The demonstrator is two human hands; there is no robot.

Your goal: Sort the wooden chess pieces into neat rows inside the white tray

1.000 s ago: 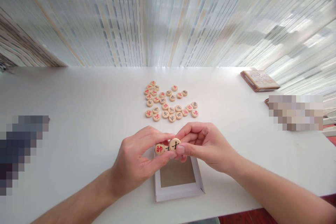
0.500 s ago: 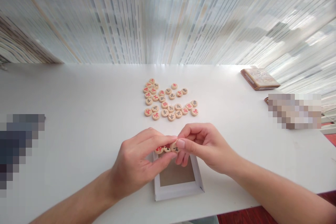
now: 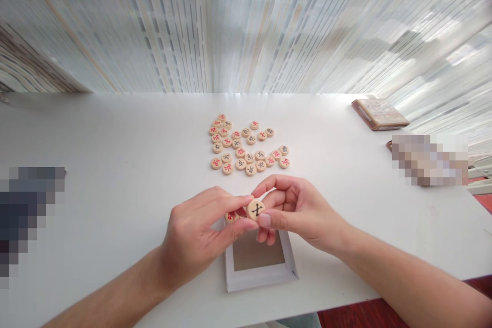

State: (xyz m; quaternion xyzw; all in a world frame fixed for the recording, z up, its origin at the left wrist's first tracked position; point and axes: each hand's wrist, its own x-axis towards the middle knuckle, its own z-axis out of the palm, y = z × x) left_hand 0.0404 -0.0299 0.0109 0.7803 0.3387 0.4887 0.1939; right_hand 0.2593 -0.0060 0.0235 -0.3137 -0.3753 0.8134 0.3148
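Observation:
A round wooden Chinese chess piece with a black character faces up between my two hands, above a shallow white box tray. The thumb and index finger of my left hand close on its left side. My right hand pinches its right edge, thumb in front and the other fingers curled behind. A red-marked chess piece lies at the tray's far left corner, partly behind my left fingers. Another piece beside it is mostly hidden. Beyond my hands, several loose chess pieces with red or black characters lie face up.
The white table reaches back to a striped curtain. A flat brown-edged box lies at the far right, with a blurred-out item in front of it. Another blurred dark item is at the left edge.
The chess piece in my fingers has turned so its black character now faces up clearly. My right index finger has lifted a little off it. The scattered pieces have not moved.

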